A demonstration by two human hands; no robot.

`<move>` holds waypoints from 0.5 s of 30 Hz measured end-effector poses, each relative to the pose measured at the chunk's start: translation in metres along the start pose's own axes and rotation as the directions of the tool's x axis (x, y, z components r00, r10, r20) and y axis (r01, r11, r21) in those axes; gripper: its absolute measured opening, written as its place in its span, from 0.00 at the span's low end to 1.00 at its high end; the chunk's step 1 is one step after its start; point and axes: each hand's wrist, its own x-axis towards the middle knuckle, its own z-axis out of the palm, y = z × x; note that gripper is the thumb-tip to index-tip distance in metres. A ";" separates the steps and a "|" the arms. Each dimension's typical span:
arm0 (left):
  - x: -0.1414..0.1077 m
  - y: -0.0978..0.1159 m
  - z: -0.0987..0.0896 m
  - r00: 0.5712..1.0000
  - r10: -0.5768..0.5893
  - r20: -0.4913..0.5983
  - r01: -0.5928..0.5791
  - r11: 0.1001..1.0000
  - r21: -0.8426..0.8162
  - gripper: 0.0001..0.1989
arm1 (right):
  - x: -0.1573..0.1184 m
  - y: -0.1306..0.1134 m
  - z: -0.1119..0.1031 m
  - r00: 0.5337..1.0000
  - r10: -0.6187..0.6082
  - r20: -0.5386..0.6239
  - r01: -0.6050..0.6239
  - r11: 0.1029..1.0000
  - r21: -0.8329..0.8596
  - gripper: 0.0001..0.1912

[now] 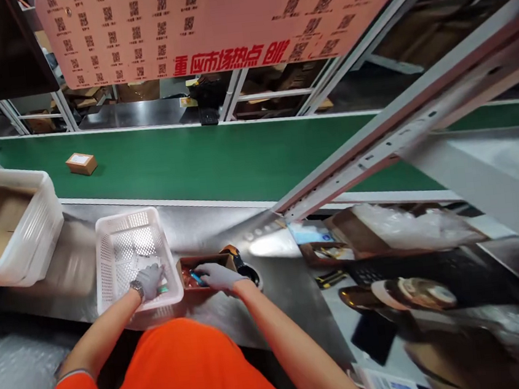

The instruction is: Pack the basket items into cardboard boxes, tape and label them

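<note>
My left hand [150, 280], in a grey glove with a watch at the wrist, reaches into a white perforated plastic basket [104, 260]. Its fingers are curled over a small clear packet near a green patch; what they grip is hidden. To the right, my gloved right hand [220, 276] dips into a small open cardboard box [184, 262]. Its fingertips close on a small blue item [197, 278] above reddish wrapped contents. Just behind that hand, a black and orange device [231, 251], resembling a handheld scanner, leans by the box.
Stacked white tubs [42, 242] holding cardboard stand left on the steel bench [189, 226]. Beyond runs a green conveyor belt [191, 158] carrying a small carton [81, 164]. A metal post [353, 166] slants up at right, beside a cluttered side table with a tape roll [411, 293].
</note>
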 end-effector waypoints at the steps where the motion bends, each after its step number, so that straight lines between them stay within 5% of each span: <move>1: 0.003 0.000 0.002 1.000 0.014 0.015 -0.014 1.000 0.007 0.43 | -0.005 0.002 0.000 0.999 -0.030 -0.041 0.029 0.999 -0.018 0.20; 5: 0.005 -0.003 0.008 0.999 0.019 0.050 -0.019 1.000 -0.007 0.33 | -0.036 0.019 -0.002 0.934 -0.138 -0.331 0.118 0.990 -0.080 0.21; 9: -0.003 -0.007 0.005 0.999 -0.043 -0.004 0.043 0.997 -0.061 0.20 | -0.060 0.048 0.000 0.739 0.112 -0.665 -0.107 0.993 0.049 0.24; 15: -0.025 -0.010 -0.044 0.939 -0.234 -0.252 0.187 0.962 -0.197 0.23 | -0.067 0.068 0.016 0.800 0.402 -0.445 -0.162 0.859 0.485 0.21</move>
